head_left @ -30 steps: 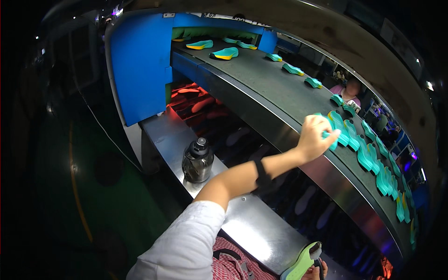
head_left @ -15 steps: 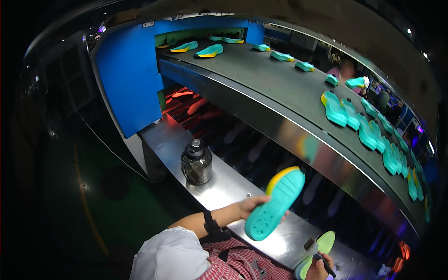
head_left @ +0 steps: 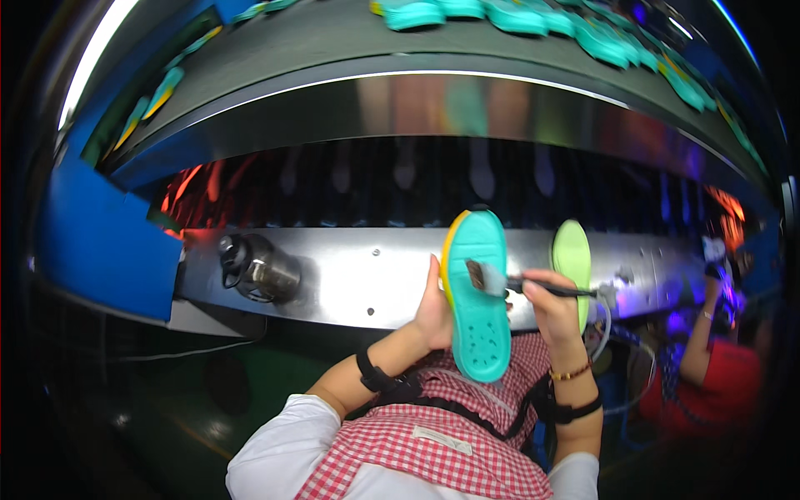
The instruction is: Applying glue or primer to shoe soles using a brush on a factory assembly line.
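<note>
My left hand (head_left: 435, 312) grips the yellow-edged side of a turquoise shoe sole (head_left: 479, 312), its toe pointing away from me above the bench edge. Small holes dot the end nearest me. In my right hand (head_left: 552, 307) is a brush (head_left: 533, 286) with a dark handle; its bristles lie over the upper half of the sole, apparently touching it. A pale green sole (head_left: 572, 258) rests on the metal bench just beyond my right hand.
A dark transparent bottle (head_left: 260, 268) stands on the metal bench (head_left: 350, 267) at left. Behind runs a conveyor belt (head_left: 317, 42) carrying several turquoise soles (head_left: 521, 17). Blue machine housing (head_left: 83, 242) borders the left. Another person in red (head_left: 708, 375) is at the right.
The view has swung rightward and down to face the bench. My right hand has brought the brush from beside the pale green sole onto the turquoise sole, still held in my left hand.
</note>
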Demonstrator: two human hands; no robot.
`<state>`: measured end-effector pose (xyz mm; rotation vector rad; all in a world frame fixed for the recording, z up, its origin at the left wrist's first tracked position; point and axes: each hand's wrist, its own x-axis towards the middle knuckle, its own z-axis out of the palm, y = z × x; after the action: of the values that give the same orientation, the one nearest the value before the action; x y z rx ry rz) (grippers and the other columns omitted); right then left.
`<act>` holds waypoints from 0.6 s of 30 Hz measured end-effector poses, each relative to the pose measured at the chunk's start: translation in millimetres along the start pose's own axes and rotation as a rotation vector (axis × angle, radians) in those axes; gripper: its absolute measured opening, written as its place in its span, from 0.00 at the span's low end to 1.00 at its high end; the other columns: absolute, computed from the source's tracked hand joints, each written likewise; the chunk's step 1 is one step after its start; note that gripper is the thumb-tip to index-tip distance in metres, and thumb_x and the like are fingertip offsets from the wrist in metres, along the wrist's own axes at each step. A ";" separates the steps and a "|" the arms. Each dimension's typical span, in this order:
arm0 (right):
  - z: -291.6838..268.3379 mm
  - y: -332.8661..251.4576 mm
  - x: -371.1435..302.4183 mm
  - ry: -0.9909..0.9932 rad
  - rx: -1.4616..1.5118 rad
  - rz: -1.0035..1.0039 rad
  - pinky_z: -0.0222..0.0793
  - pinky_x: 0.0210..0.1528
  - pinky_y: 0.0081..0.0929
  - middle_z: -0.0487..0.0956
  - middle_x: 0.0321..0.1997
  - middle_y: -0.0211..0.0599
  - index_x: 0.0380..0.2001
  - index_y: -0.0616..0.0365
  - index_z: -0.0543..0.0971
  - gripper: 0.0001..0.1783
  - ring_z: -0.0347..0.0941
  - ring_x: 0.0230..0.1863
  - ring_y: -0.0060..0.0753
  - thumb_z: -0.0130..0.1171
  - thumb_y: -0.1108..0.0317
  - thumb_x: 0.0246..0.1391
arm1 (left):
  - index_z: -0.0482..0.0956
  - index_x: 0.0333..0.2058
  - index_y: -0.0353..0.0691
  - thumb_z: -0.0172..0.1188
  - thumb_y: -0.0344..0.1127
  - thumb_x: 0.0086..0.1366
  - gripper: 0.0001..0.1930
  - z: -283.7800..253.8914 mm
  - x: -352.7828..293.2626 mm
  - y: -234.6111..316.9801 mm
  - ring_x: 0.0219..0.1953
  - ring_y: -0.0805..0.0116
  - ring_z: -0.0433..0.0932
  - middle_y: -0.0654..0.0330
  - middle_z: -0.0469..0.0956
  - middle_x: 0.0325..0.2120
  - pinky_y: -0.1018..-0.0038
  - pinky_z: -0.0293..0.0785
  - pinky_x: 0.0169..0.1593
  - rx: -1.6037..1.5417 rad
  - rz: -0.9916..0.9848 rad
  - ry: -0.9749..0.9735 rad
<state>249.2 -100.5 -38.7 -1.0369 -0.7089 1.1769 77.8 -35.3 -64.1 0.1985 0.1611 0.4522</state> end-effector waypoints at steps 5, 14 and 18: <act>0.0 -5.5 17.3 0.085 -0.093 -0.024 0.66 0.41 0.18 0.77 0.32 0.37 0.33 0.67 0.76 0.12 0.72 0.35 0.23 0.61 0.76 0.41 | 0.58 0.55 0.40 0.20 0.69 0.55 0.42 -5.1 3.0 -11.2 0.47 0.50 0.68 0.46 0.67 0.46 0.54 0.62 0.51 -0.020 -0.029 -0.072; 42.5 -1.8 -12.3 -0.127 -0.820 -0.595 0.69 0.36 0.28 0.78 0.30 0.43 0.27 0.61 0.78 0.08 0.75 0.32 0.41 0.59 0.72 0.39 | 0.63 0.51 0.42 0.26 0.68 0.55 0.39 -12.5 13.4 -10.9 0.48 0.58 0.67 0.53 0.68 0.46 0.62 0.61 0.53 0.114 0.205 0.288; 26.3 -29.1 -43.7 -0.402 -0.881 -0.351 0.70 0.38 0.25 0.78 0.31 0.42 0.27 0.62 0.78 0.09 0.76 0.33 0.34 0.61 0.77 0.37 | 0.64 0.51 0.41 0.22 0.68 0.55 0.40 -18.9 -0.3 20.2 0.45 0.56 0.70 0.52 0.70 0.43 0.58 0.64 0.50 0.277 0.198 0.046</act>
<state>225.7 -136.7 1.1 -1.3147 -1.7492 0.7537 65.4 -14.7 -77.8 0.4790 0.2504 0.6311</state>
